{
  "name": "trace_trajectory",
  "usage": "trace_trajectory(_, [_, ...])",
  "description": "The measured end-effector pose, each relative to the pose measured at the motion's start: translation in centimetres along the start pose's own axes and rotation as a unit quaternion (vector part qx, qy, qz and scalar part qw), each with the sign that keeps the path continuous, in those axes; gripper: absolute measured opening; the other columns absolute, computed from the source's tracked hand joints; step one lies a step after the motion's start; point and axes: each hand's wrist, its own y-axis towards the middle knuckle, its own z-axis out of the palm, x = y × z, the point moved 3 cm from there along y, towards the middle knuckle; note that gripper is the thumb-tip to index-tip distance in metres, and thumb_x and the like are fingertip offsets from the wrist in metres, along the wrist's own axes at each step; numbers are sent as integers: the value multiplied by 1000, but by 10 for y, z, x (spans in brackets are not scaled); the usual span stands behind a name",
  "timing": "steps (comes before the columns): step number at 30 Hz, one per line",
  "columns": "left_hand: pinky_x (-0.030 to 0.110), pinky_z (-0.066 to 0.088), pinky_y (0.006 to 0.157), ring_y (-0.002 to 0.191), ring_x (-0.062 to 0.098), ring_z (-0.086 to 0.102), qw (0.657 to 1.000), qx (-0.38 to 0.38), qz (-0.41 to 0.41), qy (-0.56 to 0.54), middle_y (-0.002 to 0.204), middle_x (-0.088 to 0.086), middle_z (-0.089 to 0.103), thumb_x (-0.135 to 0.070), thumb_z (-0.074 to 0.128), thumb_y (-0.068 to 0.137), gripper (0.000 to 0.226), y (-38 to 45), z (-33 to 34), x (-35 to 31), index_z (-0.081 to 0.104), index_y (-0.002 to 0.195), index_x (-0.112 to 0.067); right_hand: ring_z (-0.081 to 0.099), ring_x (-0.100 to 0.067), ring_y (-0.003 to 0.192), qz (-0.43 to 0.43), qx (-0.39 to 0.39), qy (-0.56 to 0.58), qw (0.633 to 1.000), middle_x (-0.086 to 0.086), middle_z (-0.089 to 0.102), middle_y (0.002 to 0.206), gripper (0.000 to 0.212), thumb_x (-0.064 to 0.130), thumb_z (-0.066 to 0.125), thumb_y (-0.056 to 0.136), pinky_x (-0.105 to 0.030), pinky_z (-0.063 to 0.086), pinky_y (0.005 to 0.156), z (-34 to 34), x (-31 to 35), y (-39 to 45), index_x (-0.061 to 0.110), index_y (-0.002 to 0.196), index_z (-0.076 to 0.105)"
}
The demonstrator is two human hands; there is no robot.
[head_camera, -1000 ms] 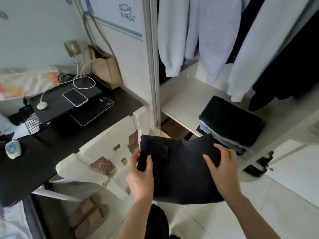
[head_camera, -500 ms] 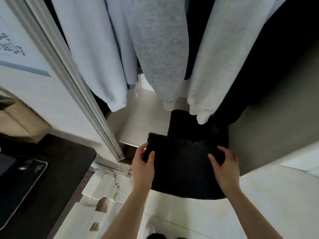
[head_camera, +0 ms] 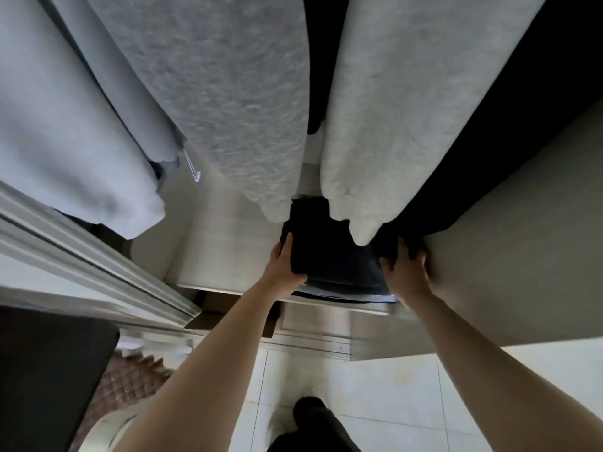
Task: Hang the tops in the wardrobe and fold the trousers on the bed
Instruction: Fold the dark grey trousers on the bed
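Observation:
Folded black trousers [head_camera: 329, 252] lie on top of a stack of folded clothes [head_camera: 346, 293] on the pale wardrobe shelf [head_camera: 222, 252]. My left hand [head_camera: 287, 265] grips the trousers' left edge, thumb on top. My right hand [head_camera: 404, 265] holds the right edge, its fingers curled over the dark cloth beside the wardrobe's side wall. Grey and white tops [head_camera: 248, 102] hang above, and their sleeves cover the back of the stack.
A sliding door frame [head_camera: 98, 272] runs diagonally on the left. The wardrobe side panel [head_camera: 515, 230] stands at the right. A dark desk [head_camera: 45, 370] and a chair seat [head_camera: 130, 380] are at lower left. White floor tiles [head_camera: 391, 393] lie below.
I have stepped close to the wardrobe. Both hands carried the folded black trousers forward and lowered them onto the stack on the shelf.

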Motion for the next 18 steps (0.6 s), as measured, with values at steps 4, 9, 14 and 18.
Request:
trace_trajectory(4, [45, 34, 114, 137, 38, 33, 992, -52, 50, 100, 161, -1, -1, -14, 62, 89, 91, -3, 9, 18, 3, 155, -36, 31, -51, 130, -26, -26, -14, 999, -30, 20, 147, 67, 28, 59, 91, -49, 36, 103, 6, -6, -4, 14, 149, 28])
trace_trajectory(9, [34, 54, 86, 108, 30, 62, 986, -35, 35, 161, 163, -4, -10, -4, 58, 89, 96, -4, 13, 30, -4, 154, -40, 30, -46, 137, -261, -92, -174, 945, -24, 35, 147, 78, 3, 68, 72, -55, 27, 109, 15, 12, -31, 10, 145, 40])
trace_trajectory(14, [41, 54, 91, 110, 33, 63, 978, -86, 76, 176, 164, 2, 3, -8, 52, 94, 80, -4, 18, 26, 8, 156, -32, 4, -36, 147, -211, -16, -257, 943, -6, 7, 161, 91, -3, 54, 82, -47, 12, 118, 29, -9, -18, 28, 154, 8])
trace_trajectory(18, [32, 58, 81, 110, 25, 63, 976, 27, 55, 210, 163, -5, -17, -10, 59, 93, 97, -9, 22, 40, -11, 152, -44, 1, -34, 147, -165, 29, -266, 949, -2, -3, 162, 89, 1, 49, 86, -46, 12, 118, 36, -20, -23, 30, 153, -1])
